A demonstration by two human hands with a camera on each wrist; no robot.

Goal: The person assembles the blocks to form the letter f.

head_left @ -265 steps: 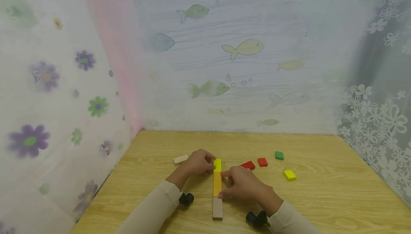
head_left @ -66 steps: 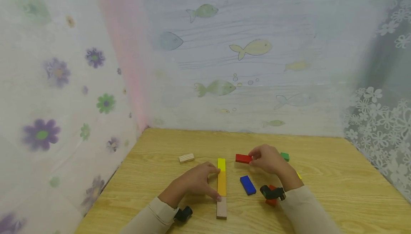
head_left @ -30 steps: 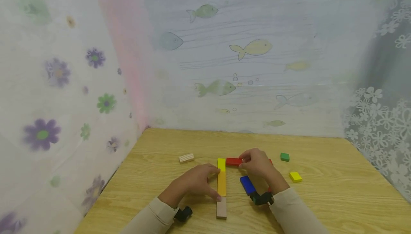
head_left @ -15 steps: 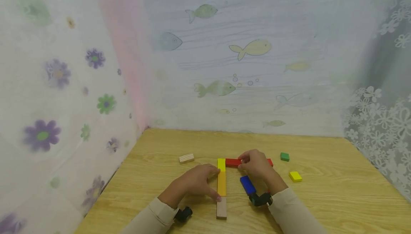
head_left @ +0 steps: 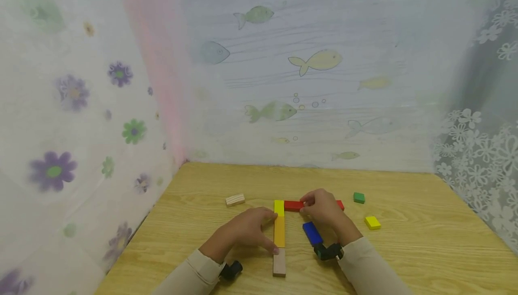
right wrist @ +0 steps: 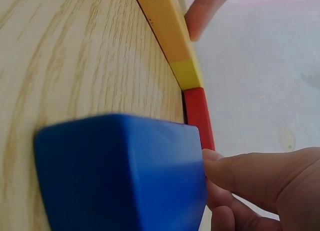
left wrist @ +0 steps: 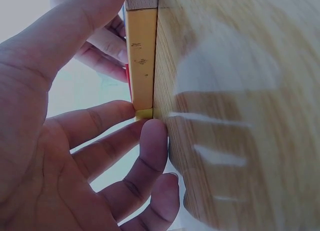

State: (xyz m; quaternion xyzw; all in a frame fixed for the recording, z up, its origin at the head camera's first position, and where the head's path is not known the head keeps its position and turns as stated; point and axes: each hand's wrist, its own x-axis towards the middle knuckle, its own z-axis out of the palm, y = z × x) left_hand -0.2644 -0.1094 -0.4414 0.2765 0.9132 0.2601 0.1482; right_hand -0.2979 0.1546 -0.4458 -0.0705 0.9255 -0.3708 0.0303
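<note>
My right hand (head_left: 323, 207) pinches the long red block (head_left: 293, 206) by its right end, thumb on the near side. The block's left end meets the small yellow block (head_left: 279, 207) at the far end of a straight row. Nearer in that row come an orange block (head_left: 279, 232) and a plain wood block (head_left: 279, 262). My left hand (head_left: 251, 230) lies along the row's left side. Its thumb is at the orange-wood joint, its index fingertip near the yellow end. A blue block (head_left: 312, 233) lies below my right hand, large in the right wrist view.
A small red block (head_left: 341, 205) shows partly behind my right hand. Farther right are a green block (head_left: 359, 198) and a loose yellow block (head_left: 372, 222). A striped wood block (head_left: 235, 200) lies at the left. Patterned sheets surround the wooden table (head_left: 408, 241).
My right hand has slid the long red block left from beside the row until it meets the yellow block. My left hand, earlier at the row's far end, has been along its left side.
</note>
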